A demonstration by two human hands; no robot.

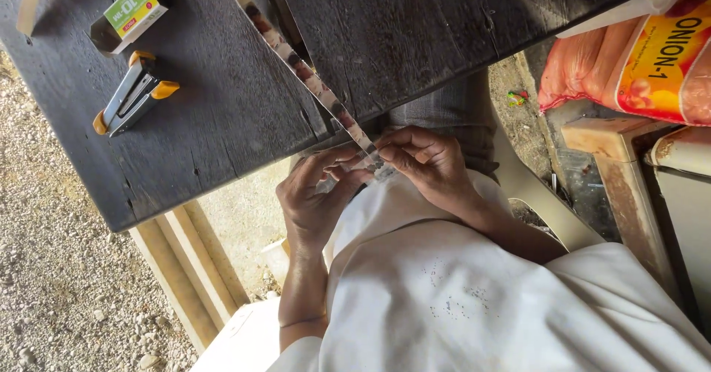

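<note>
Both hands meet at the table (222, 120) edge, over the lap. Left hand (315, 194) and right hand (429, 164) each pinch the near end of a long patterned strip (311, 83), fingers closed on it. Strip runs diagonally up across the dark wooden top, along the gap between two boards. Stapler (133, 94) with yellow ends lies well left of the hands, small open staple box (129, 12) just above it. Orange sack (637, 61) at far right

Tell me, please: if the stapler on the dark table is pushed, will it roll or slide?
The stapler lies flat on the rough wooden table, so it would probably slide, not roll. It looks like metal, so likely stiff and rather heavy for its size.
</note>
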